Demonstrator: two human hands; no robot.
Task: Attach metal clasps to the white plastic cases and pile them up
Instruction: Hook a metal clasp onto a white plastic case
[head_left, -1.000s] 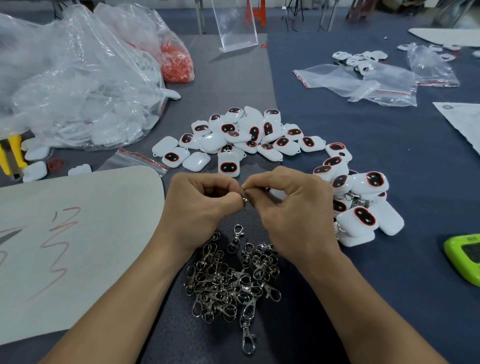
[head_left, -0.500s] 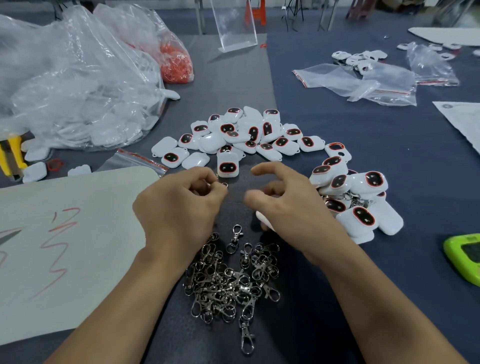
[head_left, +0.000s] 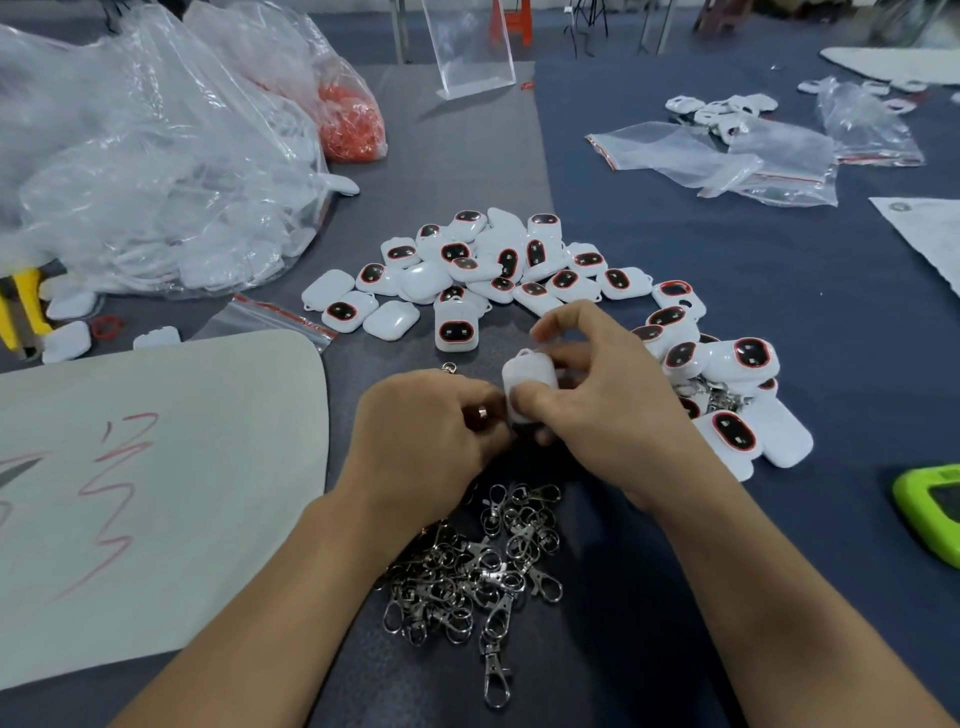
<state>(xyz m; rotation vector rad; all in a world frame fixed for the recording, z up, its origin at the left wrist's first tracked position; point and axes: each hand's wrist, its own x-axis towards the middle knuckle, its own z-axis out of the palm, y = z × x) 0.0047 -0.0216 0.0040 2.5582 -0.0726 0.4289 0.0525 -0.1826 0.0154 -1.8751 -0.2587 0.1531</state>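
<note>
Now, fingertips: right hand (head_left: 602, 410) pinches a white case (head_left: 530, 379) just above the table (head_left: 779, 312), loop uppermost; left hand (head_left: 426, 436) curls round one clasp (head_left: 483, 413), just beside the case. Judgement: steady the case, thumb the clasp's gate open, hook the loop squarely. Wrists low, forearms converging over the clasp heap (head_left: 478, 566).

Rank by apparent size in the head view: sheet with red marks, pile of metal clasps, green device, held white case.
Largest first:
sheet with red marks
pile of metal clasps
green device, cropped by frame
white case, partly covered
</note>
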